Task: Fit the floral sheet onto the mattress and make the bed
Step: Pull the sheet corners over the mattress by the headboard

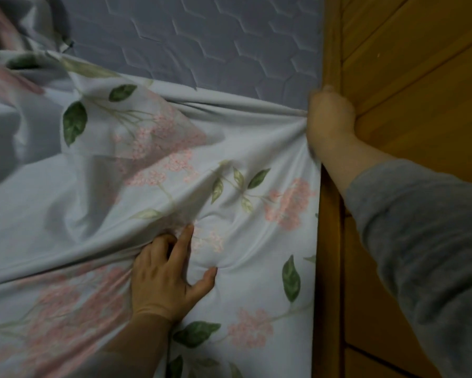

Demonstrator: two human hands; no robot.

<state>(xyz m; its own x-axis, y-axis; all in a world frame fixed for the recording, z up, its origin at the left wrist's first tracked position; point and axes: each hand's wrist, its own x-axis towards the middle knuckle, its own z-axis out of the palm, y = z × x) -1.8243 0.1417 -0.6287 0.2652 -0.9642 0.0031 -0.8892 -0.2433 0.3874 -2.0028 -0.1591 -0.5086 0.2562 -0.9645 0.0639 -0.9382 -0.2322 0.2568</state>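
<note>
The floral sheet (125,170), pale blue with pink flowers and green leaves, covers the near and left part of the grey quilted mattress (202,39). Its far edge runs slanted across the mattress, with bare quilting beyond it. My right hand (328,118) is closed on the sheet's edge at the mattress's right side, against the wooden frame, and folds radiate from that grip. My left hand (169,279) lies on the sheet near the middle, fingers bunching a fold of fabric, thumb spread out.
A wooden bed frame or panel (409,85) runs along the mattress's right side, tight against it. More bunched sheet (16,58) is piled at the upper left. A grey sleeve (425,241) covers my right forearm.
</note>
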